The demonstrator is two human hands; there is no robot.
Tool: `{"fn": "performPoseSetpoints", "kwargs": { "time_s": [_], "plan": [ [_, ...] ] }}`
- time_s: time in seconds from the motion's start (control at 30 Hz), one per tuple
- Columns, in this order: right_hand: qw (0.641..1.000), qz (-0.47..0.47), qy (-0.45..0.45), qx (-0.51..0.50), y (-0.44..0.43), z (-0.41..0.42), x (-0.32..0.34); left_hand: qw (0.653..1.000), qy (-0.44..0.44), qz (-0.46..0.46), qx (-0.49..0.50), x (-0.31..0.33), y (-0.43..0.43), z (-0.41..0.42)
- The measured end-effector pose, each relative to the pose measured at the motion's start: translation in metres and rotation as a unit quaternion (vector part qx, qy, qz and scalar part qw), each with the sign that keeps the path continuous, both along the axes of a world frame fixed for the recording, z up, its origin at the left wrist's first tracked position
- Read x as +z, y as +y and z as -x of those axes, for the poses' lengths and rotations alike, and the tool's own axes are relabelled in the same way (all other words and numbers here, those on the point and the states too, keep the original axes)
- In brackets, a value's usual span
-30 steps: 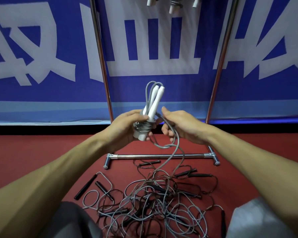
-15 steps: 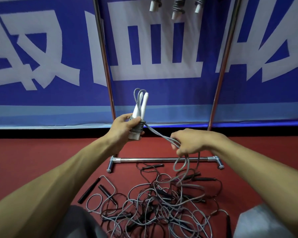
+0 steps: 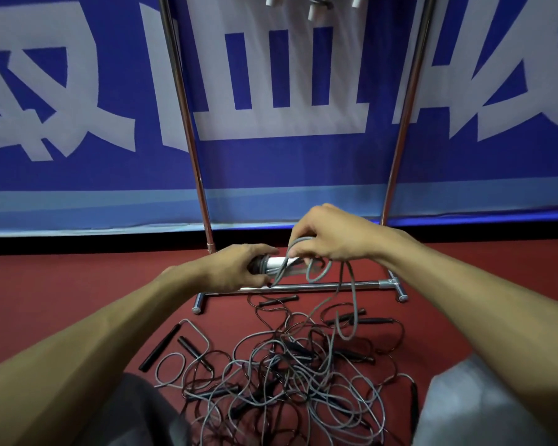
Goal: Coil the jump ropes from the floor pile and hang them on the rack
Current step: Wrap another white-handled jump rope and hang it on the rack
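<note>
Left hand [image 3: 236, 268] gripping white handles [image 3: 279, 262], right hand [image 3: 332, 236] pinching grey cord [image 3: 354, 310] just above them

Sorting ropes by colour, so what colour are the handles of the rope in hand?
White handles, with grey cord; the head view shows them best.

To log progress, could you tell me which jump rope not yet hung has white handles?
The grey jump rope in the person's hands: left hand grips its white handles, right hand pinches its cord. The floor pile shows only black handles.
</note>
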State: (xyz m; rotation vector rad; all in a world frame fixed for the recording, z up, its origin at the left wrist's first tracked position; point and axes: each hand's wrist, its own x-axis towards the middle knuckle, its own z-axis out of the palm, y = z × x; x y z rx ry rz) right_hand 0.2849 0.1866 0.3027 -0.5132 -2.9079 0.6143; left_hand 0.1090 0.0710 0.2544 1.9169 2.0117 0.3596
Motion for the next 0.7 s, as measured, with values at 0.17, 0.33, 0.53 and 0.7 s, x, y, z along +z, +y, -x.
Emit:
{"fn": "performPoseSetpoints", "kwargs": {
  "time_s": [0.17,0.33,0.53,0.7],
  "plan": [
    [0.99,-0.12,0.034,-0.065,0.006,-0.009,0.007,0.999,-0.031,0.001,-0.016,0.014,-0.001,-0.015],
    [0.969,-0.207,0.057,-0.12,0.015,-0.012,0.009,0.997,-0.071,-0.002,-0.008,0.021,-0.002,-0.022],
    [0.969,-0.219,0.083,-0.081,0.018,-0.012,0.011,0.998,-0.065,-0.01,0.007,0.026,-0.005,-0.022],
    [0.977,-0.205,0.004,-0.048,0.022,-0.012,0.011,0.978,0.199,-0.054,-0.026,0.023,-0.005,-0.014]
  ]
}}
